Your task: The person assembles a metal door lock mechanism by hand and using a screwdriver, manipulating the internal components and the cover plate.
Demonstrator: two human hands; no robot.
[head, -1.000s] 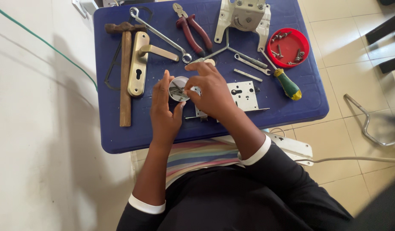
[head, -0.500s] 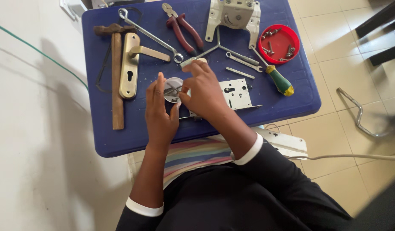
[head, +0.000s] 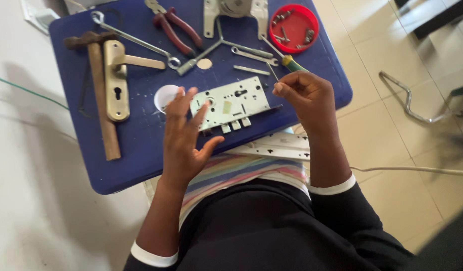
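Blue surface, tiled floor beyond. Left hand spread wide, fingertips on mortise lock case; right hand, at 3 o'clock, pinched narrow, contents unclear. Case likely stiff, heavy: grip long edges.

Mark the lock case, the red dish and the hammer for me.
lock case (head: 231, 103), head view, middle of its pale metal face.
red dish (head: 311, 17), head view, right rim.
hammer (head: 103, 110), head view, wooden handle.

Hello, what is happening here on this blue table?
A person sits at a blue plastic table covered with tools and works on a pale metal door lock case lying flat. The left hand is spread open, its fingertips at the case's left end. The right hand is curled beside the case's right end, pinching something too small to tell. A red round dish holds screws.
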